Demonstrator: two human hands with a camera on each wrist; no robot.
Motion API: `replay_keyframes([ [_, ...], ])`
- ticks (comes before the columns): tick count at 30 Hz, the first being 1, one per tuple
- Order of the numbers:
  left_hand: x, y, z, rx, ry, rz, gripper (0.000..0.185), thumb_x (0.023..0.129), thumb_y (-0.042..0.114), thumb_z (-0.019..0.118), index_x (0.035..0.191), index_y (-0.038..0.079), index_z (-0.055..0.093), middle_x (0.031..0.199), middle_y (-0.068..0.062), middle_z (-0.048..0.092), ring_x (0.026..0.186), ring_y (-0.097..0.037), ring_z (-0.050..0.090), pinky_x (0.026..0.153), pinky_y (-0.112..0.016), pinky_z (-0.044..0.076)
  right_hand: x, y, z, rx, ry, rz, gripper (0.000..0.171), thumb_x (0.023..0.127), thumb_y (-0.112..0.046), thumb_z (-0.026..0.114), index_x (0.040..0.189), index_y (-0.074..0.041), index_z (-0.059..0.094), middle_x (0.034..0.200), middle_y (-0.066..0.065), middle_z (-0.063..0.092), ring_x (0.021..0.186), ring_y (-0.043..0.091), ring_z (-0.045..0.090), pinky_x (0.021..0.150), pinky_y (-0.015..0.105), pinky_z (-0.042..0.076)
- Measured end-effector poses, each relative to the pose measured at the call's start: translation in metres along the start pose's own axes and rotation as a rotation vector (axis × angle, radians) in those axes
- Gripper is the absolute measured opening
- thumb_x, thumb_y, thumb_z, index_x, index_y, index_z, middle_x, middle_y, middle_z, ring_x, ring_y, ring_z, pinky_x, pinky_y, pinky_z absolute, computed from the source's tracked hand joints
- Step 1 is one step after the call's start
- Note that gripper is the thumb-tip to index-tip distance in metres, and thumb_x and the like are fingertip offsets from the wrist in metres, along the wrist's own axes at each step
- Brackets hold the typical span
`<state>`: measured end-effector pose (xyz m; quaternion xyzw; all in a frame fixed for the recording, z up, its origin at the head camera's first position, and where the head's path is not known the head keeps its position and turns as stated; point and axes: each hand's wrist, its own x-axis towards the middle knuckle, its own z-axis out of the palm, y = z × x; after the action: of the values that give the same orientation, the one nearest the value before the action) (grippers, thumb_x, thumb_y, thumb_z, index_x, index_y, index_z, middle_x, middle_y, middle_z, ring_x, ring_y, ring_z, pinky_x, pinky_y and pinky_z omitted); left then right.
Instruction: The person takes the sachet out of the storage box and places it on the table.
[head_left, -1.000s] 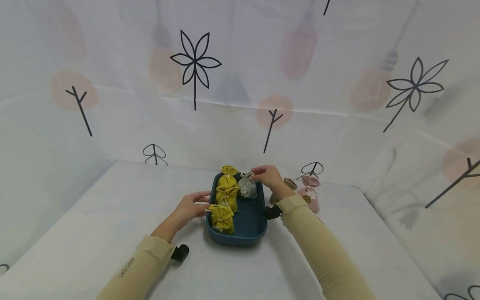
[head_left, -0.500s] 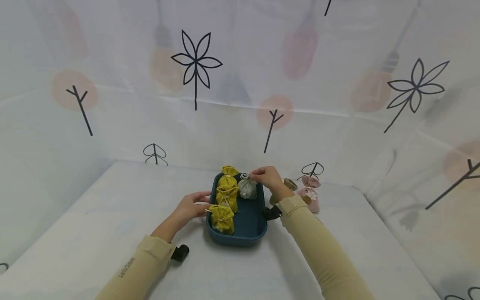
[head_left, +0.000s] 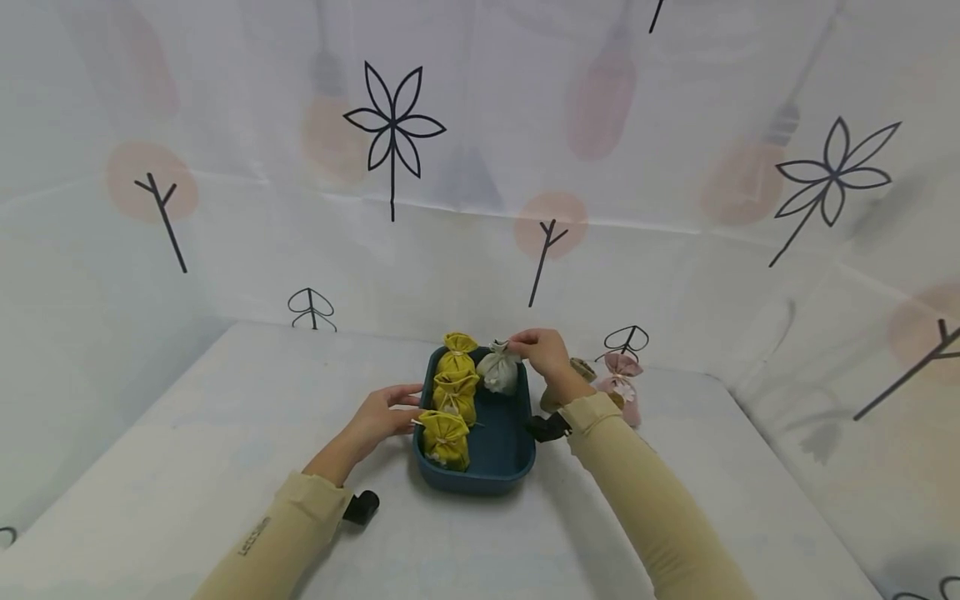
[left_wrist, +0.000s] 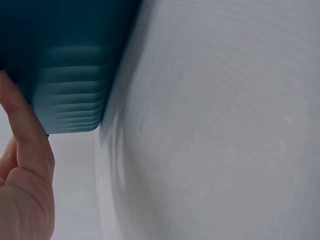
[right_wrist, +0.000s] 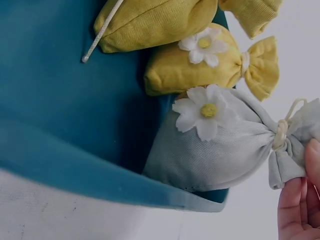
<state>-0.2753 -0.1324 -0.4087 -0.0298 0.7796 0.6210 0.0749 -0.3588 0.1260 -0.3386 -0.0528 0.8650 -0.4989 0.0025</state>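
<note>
In the head view, a blue bin (head_left: 495, 442) stands on the table with three yellow drawstring pouches lined up along its left side, the nearest one (head_left: 446, 442) at the front. A grey drawstring pouch (right_wrist: 215, 150) with a white flower sits in the bin's far right corner. My right hand (head_left: 542, 354) pinches its gathered top between thumb and fingers. My left hand (head_left: 378, 417) rests against the bin's left outer wall with its fingers extended; the left wrist view shows the ribbed wall (left_wrist: 70, 95) beside the fingers.
Right of the bin, a pink pouch (head_left: 630, 400) stands on the white table (head_left: 420, 550), and a brown pouch (head_left: 581, 369) is partly hidden behind my right wrist. A patterned cloth wall (head_left: 450, 267) rises at the back.
The grey pouch's top has straightened upward, and my right hand has shifted slightly right with it. The left hand and the bin stay where they were.
</note>
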Motion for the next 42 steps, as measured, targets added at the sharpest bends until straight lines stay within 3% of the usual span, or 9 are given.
replay_keyframes([
  [7,-0.002,0.001,0.0,0.0,0.002,-0.002,0.047,0.086,0.009,0.067,0.131,0.012,0.054,0.118,-0.014,0.056,0.081,-0.016,0.064,0.073,-0.031,0.055,-0.007,-0.005,-0.004,0.053,0.039,-0.01,0.021,0.091,-0.014,0.061,0.105,0.002,0.066,0.096,0.011,0.063,0.089,0.024,0.055,0.085,0.041,0.045],
  [19,0.0,0.001,0.0,0.009,0.003,-0.005,0.047,0.086,0.009,0.067,0.131,0.012,0.054,0.118,-0.013,0.056,0.08,-0.015,0.064,0.073,-0.03,0.055,-0.025,-0.014,-0.011,0.142,0.125,-0.067,0.022,0.092,-0.016,0.06,0.105,0.001,0.065,0.1,0.013,0.062,0.092,0.023,0.055,0.086,0.037,0.046],
  [29,0.0,0.0,0.0,-0.004,-0.003,-0.004,0.047,0.086,0.009,0.067,0.131,0.012,0.054,0.118,-0.014,0.056,0.082,-0.016,0.063,0.073,-0.031,0.055,-0.047,-0.02,-0.018,0.128,0.156,-0.102,0.022,0.092,-0.018,0.06,0.105,0.0,0.064,0.101,0.012,0.062,0.091,0.021,0.055,0.084,0.037,0.046],
  [42,-0.002,0.001,0.001,0.006,0.001,0.002,0.047,0.085,0.01,0.068,0.131,0.012,0.054,0.118,-0.013,0.056,0.081,-0.016,0.063,0.073,-0.031,0.055,-0.07,-0.018,-0.043,0.116,0.178,-0.156,0.025,0.093,-0.02,0.059,0.107,0.0,0.064,0.101,0.011,0.063,0.09,0.018,0.055,0.075,0.025,0.046],
])
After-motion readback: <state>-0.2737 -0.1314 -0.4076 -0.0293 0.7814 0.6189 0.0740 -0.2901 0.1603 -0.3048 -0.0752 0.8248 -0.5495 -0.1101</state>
